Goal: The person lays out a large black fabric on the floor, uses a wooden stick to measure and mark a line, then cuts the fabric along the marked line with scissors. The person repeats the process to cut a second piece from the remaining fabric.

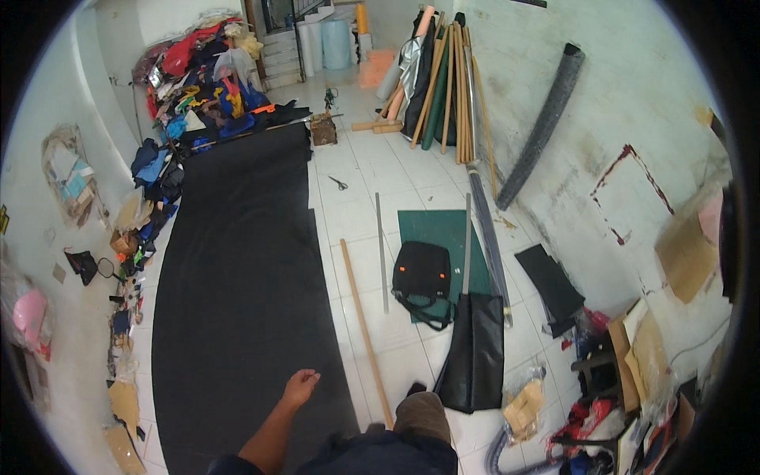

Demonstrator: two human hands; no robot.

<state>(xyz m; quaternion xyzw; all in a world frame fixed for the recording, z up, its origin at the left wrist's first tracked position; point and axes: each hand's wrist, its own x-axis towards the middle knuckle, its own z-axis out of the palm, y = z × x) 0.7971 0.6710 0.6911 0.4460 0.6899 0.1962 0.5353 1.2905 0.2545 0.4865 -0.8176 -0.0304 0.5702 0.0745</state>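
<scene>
My left hand (301, 388) hangs over the near part of a long black fabric sheet (245, 277) on the floor. Its fingers are curled together, and nothing shows in them. My right hand is out of view. Right of the sheet, a wooden pole (362, 321) lies lengthwise near my leg. Beyond it are a thin metal bar (381, 253) and a black bag (422, 271) with straps, resting on a green cutting mat (427, 226). A second metal bar (467, 245) crosses the mat's right side. Scissors (339, 184) lie farther off on the tiles.
A folded black sheet (473, 356) lies right of my leg. Rolls and poles (443, 87) lean on the far right wall, near a dark roll (542, 127). Heaped fabric scraps (202, 79) fill the far left. Cardboard and clutter (625, 356) crowd the right side.
</scene>
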